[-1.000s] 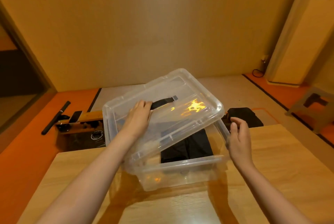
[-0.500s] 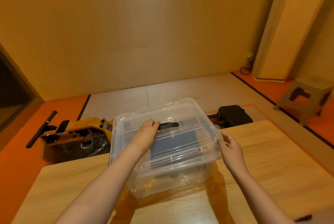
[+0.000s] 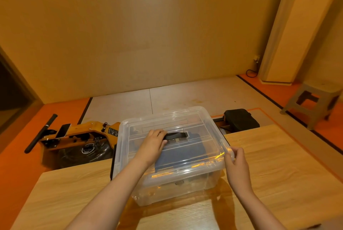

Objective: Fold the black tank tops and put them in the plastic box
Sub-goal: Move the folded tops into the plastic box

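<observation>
lid (image 3: 178,118): raised and tilted above the box a second ago; lowered half a second ago; now flat on the rim of the plastic box (image 3: 176,187).
lid seating: near and right edges look flush with the rim; latching cannot be verified from this view.
black tank tops (image 3: 183,155): folded, inside the box; in open view under the tilted lid a second ago, now only a dark stack seen through the clear lid.
left hand (image 3: 153,146): on top of the lid, fingers curled round the left end of the black handle (image 3: 176,135); same hold as in both earlier views.
right hand (image 3: 235,163): clear of the box with loose fingers a second ago; now at the near right corner, thumb and fingers pinching the lid edge.
box position: on the wooden surface (image 3: 278,164), close to its far edge, in front of the rowing machine (image 3: 83,140) on the floor.
meaning for the task: garments stowed and covered; work judged to be at the closing step, nearly finished.
next move, as a judgement: press down at the corners to seat the lid fully, then release both hands.
risk: a corner left riding high on the rim.
</observation>
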Demonstrator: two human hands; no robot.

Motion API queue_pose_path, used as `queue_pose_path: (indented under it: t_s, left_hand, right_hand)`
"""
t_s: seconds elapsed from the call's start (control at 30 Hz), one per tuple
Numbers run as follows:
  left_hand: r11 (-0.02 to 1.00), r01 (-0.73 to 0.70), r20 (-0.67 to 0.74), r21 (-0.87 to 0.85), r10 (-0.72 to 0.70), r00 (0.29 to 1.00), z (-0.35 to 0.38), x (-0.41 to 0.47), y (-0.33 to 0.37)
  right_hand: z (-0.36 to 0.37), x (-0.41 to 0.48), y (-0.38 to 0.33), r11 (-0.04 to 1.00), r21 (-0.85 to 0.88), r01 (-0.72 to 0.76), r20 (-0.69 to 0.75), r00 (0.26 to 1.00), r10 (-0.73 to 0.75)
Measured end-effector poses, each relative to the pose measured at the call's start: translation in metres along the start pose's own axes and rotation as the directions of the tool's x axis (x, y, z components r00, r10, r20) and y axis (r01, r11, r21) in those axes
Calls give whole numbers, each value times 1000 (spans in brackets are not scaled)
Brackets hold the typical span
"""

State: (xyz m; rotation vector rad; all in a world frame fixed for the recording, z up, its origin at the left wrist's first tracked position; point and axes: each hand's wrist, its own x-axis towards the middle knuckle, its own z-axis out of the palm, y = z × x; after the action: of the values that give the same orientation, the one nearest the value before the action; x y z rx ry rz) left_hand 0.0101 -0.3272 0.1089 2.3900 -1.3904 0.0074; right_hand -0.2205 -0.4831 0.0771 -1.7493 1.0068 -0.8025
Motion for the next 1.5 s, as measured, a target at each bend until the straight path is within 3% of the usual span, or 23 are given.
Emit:
queue_pose_path:
  t_s: [0.13,0.27,0.43,0.53,0.63,0.7,0.8,0.83,0.93,1.03,1.5]
  left_hand:
    - [999,23,12,-35,-22,1000,-6,-14,-2]
    - [979,149,-159,-140,-171,972,-22,-32,-13]
    - [943,332,-235,-37,-331,914,-37,-53,-44]
    - [889,450,-193,-88,-459,867,-30,-61,-53]
    - [887,457,-255,-70,-459,851,-28,-59,-53]
    - [799,589,-257,-118,-598,759,-26,-60,-55]
    - [479,839,-3,-260,-869,495,-24,-60,-61]
    - [436,867,63,-243,-885,462,-24,-59,-61]
    - [471,874,3,-120,-880,475,-26,-55,-57]
    - [576,817,-165,-1,-806,568,-28,-59,-49]
    - [639,770,-178,-6,-758,627,-32,-59,-44]
  right_hand:
    - [-3,4,-5,983,-179,39,-27,999,-45]
    - [-9,31,-15,899,-423,112,26,993,-112]
    - [9,75,-25,736,-668,110,153,988,-9]
    - [18,87,-20,767,-642,-1,203,964,171]
    - [22,92,-16,812,-577,-90,232,935,269]
    - [22,90,-16,812,-575,-98,218,939,267]
    - [20,83,-15,788,-613,-63,98,983,155]
    - [19,82,-15,780,-623,-53,69,990,122]
    - [19,82,-14,759,-651,-11,56,996,63]
    - [20,81,-14,775,-632,-8,62,996,61]
    - [21,76,-21,705,-707,63,102,995,13]
